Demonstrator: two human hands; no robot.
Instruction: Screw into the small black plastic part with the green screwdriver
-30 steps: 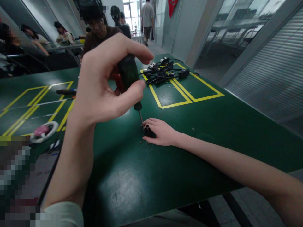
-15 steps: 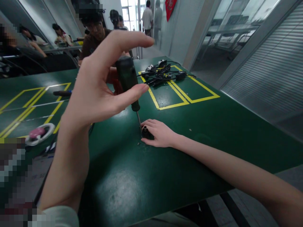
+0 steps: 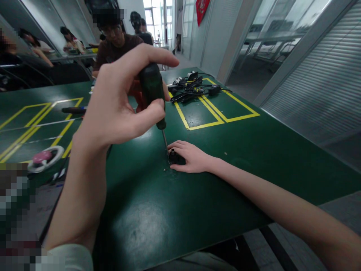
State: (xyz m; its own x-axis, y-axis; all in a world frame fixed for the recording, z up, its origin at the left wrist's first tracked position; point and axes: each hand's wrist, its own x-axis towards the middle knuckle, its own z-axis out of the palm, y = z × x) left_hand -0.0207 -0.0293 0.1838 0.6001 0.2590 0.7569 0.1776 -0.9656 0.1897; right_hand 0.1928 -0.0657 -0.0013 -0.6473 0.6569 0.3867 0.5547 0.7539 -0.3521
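Left grip [image 3: 113, 103] curls around the handle of a dark screwdriver [image 3: 152, 84], thumb pressed on it, index finger extended past its top; right grip [image 3: 193, 158] pinches a small black part [image 3: 174, 158] on the green surface [image 3: 225, 195], well in from the near edge. Screwdriver leans, shaft running down to the part's left side. Judged risk: tip slips off and jabs a right fingertip, given the tilt and the fingers so close; part may also twist if the pinch is light. A tiny metal piece [image 3: 165, 169] lies loose just beside it, on the near-edge side, easily knocked away. Tip contact too small to confirm; rear left fingers partly behind the handle; right palm covers much of the part; lower-left corner pixelated.
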